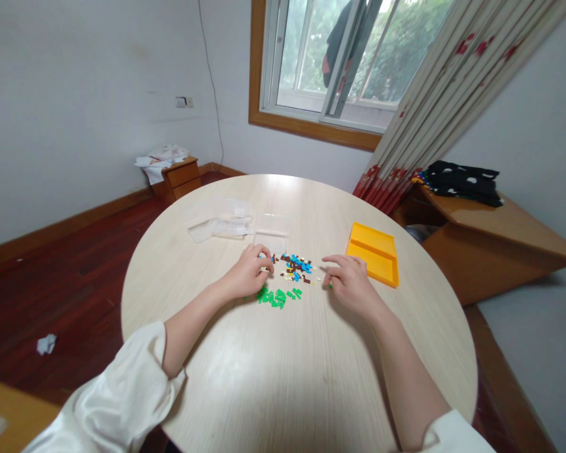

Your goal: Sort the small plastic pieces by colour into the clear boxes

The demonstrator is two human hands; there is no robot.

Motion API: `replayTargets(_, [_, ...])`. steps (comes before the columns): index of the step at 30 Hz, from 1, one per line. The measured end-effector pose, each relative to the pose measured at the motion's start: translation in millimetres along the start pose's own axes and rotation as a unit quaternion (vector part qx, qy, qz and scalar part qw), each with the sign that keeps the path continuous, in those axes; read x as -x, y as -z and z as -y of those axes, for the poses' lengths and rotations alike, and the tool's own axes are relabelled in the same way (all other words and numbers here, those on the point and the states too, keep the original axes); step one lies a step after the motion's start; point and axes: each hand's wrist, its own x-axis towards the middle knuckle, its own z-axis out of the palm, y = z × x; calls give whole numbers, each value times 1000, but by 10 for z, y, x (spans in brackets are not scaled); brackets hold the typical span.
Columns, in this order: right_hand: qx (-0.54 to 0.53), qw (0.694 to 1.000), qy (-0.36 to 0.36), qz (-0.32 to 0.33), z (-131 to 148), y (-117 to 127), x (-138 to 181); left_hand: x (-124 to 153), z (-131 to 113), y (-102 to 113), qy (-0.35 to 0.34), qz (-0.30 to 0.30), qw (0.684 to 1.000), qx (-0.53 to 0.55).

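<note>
Small plastic building bricks in blue, brown, yellow and white lie in a loose pile [298,267] at the middle of the round table [302,371]. Nearer to me is a separate group of green bricks [276,297]. My left hand [248,270] rests at the pile's left side, its fingers curved and apart, with a few bricks close to the fingertips. To the right of the pile, my right hand [351,281] has its index finger stretched out. Its other fingertips are bent down around a small green brick [331,286], which they partly hide.
A yellow two-compartment tray [381,277] lies right of my right hand. Behind my left hand are a clear plastic box [271,241] and clear plastic packaging [221,228]. A wooden cabinet [514,233] with dark cloth stands at the right, beside a curtain [434,107].
</note>
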Motion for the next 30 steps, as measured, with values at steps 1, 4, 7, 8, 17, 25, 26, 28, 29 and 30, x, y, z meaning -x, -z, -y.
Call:
replayTargets(1, [17,1000,-19,-2,-34,15,1,1,0,0,0,-1,1000,1])
replayTargets(4, [60,996,-66,8,-127,72,9,4,-6,6,0,-2,1000,3])
replayTargets(7, [97,992,-83,17,-170,123,16,6,-10,11,-1,-2,1000,4])
replayTargets(8, [108,990,-84,21,-169,132,17,7,-9,10,-1,-3,1000,5])
replayTargets(17, [-26,990,-15,137,66,55,-6,0,5,-7,-1,-2,1000,1])
replayTargets(25, [-22,986,-129,107,-8,98,-5,9,-7,0,-5,-9,1000,-1])
replayTargets(26, [-37,984,-126,117,6,90,-3,7,-10,3,-5,-8,1000,-2])
replayTargets(28, [-87,980,-109,143,58,66,-2,-1,-16,12,-8,-4,1000,-3])
replayTargets(29, [-116,976,-98,156,89,53,-2,-7,-19,17,-8,1,1000,-2])
replayTargets(30, [-142,972,-88,168,119,40,-4,-13,-21,21,-8,6,1000,-1])
